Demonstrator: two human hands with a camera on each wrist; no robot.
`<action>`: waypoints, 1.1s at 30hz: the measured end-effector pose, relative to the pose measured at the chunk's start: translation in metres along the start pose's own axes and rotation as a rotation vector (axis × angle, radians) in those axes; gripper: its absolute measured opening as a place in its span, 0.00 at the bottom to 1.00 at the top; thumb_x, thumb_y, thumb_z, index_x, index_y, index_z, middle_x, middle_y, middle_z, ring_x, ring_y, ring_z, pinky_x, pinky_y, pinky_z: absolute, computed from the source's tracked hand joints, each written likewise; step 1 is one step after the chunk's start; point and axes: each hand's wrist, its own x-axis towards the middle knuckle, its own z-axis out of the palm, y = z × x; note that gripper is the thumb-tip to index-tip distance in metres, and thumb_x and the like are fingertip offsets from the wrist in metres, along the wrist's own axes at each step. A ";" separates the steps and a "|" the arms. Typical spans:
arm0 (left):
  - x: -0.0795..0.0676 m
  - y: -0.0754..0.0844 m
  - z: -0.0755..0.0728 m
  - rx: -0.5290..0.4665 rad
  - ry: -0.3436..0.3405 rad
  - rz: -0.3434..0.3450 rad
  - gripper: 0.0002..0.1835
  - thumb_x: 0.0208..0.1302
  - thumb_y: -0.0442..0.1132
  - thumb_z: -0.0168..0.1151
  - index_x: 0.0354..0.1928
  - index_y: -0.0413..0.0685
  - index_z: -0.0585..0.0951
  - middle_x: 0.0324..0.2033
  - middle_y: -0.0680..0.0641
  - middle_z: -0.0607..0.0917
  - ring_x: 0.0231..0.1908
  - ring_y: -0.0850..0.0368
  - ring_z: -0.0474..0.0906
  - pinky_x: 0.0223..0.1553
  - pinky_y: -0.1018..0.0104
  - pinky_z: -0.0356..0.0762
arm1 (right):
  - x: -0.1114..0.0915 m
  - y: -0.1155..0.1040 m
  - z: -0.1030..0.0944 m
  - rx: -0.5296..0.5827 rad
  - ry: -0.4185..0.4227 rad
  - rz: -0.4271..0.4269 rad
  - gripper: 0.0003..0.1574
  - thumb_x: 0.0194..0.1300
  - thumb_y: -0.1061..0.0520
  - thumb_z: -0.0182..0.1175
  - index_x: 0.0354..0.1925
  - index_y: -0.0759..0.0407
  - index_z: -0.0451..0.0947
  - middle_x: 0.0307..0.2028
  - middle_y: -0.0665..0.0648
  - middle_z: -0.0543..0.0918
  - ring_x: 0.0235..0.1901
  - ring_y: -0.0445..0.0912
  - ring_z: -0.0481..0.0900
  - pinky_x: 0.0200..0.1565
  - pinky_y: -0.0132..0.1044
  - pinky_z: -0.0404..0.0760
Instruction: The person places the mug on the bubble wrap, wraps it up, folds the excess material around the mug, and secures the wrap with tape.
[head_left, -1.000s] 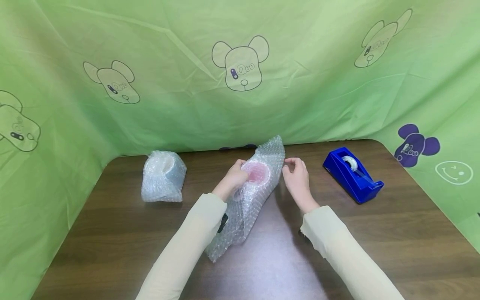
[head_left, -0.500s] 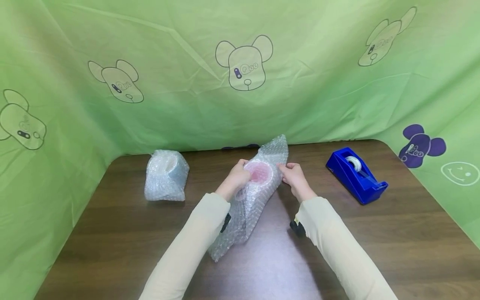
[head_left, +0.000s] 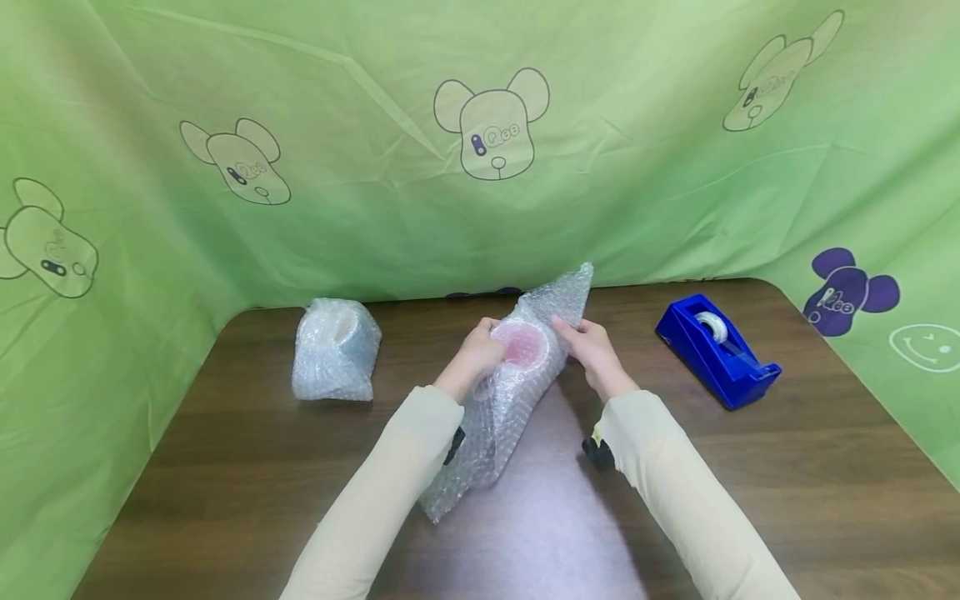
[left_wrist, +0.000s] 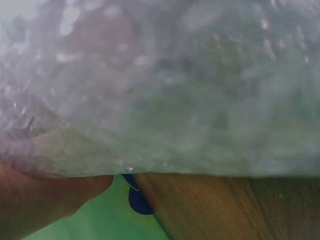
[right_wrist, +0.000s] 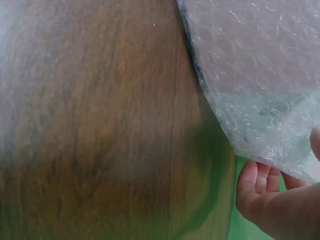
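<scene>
A pink cup (head_left: 522,345), its round opening facing up toward the head camera, lies in a sheet of bubble wrap (head_left: 517,408) at the middle of the table. My left hand (head_left: 477,354) holds the cup and wrap from the left, its fingertips at the rim. On the other side, my right hand (head_left: 594,350) pinches the wrap's right edge. Bubble wrap (left_wrist: 190,100) fills most of the left wrist view, with part of a finger below it. In the right wrist view, the right hand's thumb lies over the sheet (right_wrist: 260,80) and several fingers curl below its edge.
A bubble-wrapped bundle (head_left: 335,350) sits on the brown wooden table (head_left: 247,467) at the left. A blue tape dispenser (head_left: 716,354) with a clear roll stands at the right. Behind the table hangs a green printed cloth (head_left: 360,225).
My right hand came in from beside the wrap and took hold of its right edge. The sheet's upper corner has shifted rightward. My left hand keeps its hold on the cup.
</scene>
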 end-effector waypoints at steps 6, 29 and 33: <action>0.001 -0.001 0.001 -0.007 0.003 0.007 0.31 0.53 0.21 0.46 0.62 0.45 0.67 0.63 0.38 0.71 0.61 0.45 0.67 0.65 0.52 0.65 | -0.002 -0.002 0.002 0.043 -0.068 -0.032 0.41 0.74 0.43 0.43 0.68 0.73 0.54 0.63 0.68 0.68 0.61 0.53 0.68 0.70 0.46 0.61; 0.001 -0.001 0.000 0.006 0.012 0.033 0.29 0.54 0.22 0.45 0.61 0.44 0.68 0.61 0.37 0.73 0.56 0.47 0.69 0.64 0.52 0.67 | -0.017 -0.006 0.000 0.105 -0.236 -0.157 0.36 0.77 0.49 0.35 0.73 0.68 0.43 0.74 0.67 0.46 0.75 0.60 0.42 0.74 0.57 0.43; 0.001 -0.001 0.001 0.013 0.016 0.041 0.30 0.53 0.21 0.45 0.61 0.43 0.67 0.61 0.37 0.73 0.55 0.47 0.69 0.62 0.53 0.68 | -0.017 -0.004 -0.001 0.094 -0.268 -0.214 0.35 0.77 0.51 0.36 0.71 0.72 0.47 0.73 0.69 0.50 0.74 0.60 0.47 0.74 0.54 0.47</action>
